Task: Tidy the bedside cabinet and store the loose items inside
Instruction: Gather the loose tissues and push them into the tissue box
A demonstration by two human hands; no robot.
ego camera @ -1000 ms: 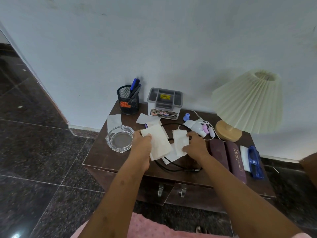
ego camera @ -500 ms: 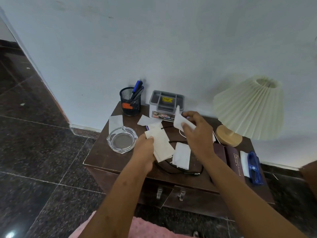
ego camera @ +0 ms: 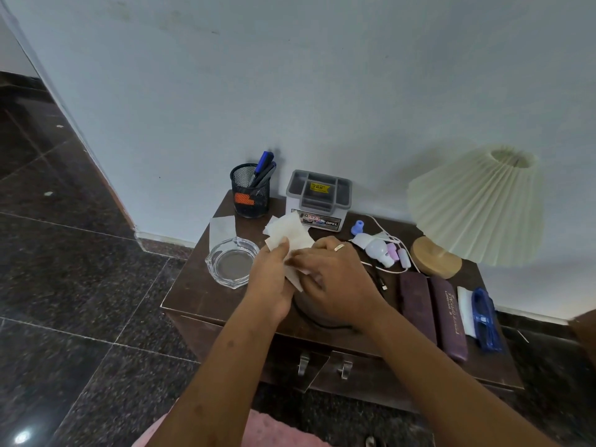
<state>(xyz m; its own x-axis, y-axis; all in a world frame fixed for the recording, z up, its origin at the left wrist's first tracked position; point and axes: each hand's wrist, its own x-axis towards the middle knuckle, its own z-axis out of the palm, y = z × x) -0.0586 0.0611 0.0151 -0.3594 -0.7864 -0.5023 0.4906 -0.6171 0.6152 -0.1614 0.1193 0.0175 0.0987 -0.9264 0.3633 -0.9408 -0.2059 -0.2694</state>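
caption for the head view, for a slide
Left hand and right hand hold white paper sheets over the bedside cabinet, beside a glass ashtray and mesh pen holder.

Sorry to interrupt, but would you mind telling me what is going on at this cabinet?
A person is gathering loose white papers above the bedside cabinet. The left hand grips the stack and the right hand holds its lower edge. One more paper sheet lies beside the glass ashtray. A bulb, a cable and two dark cases lie on top.
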